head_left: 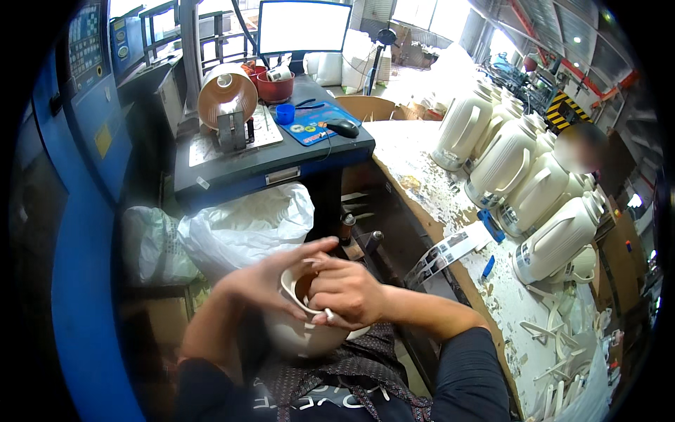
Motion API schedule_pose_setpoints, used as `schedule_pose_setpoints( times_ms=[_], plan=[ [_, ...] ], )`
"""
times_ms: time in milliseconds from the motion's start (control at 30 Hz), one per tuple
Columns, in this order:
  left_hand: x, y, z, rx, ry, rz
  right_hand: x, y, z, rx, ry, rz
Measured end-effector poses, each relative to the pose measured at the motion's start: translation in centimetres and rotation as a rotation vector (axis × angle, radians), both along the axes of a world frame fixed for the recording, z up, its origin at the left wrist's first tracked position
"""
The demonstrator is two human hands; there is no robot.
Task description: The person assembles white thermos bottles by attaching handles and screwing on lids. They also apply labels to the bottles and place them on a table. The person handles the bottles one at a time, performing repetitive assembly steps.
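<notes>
A cream plastic jug shell [301, 339] rests at my lap, its open mouth tilted up. My left hand [266, 283] holds it by the neck, thumb along the near side of the rim and fingers stretched across the far side. At the same mouth, my right hand [349, 292] is closed over the rim with its fingers curled into the opening. A small pale tip shows by the right thumb; I cannot tell whether it is a separate piece. The inside of the shell is mostly hidden by my fingers.
Several cream jugs [503, 162] stand on the worn white table [429, 204] at right, with loose handles [555, 330] and a blue cutter [490, 225]. Ahead, a dark desk [274, 165] carries a monitor [302, 28] and a mouse [342, 127]. A white bag [246, 225] sits below. Another person is at far right.
</notes>
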State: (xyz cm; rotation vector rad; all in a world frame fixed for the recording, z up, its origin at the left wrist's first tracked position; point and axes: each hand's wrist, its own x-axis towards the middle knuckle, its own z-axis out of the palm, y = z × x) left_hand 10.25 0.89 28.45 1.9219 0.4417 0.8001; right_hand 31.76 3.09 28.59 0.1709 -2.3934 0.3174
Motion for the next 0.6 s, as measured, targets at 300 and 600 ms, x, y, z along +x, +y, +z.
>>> schedule_pose_setpoints(
  times_ms=[300,600],
  plan=[
    [3.0,-1.4,-13.5,0.116,-0.07,0.605,1.2,2.0,-3.2,-0.006,-0.203,-0.22],
    [1.5,-3.7,-23.4,0.326,0.114,0.831,6.1,26.3,2.6,0.126,0.15,-1.264]
  ],
)
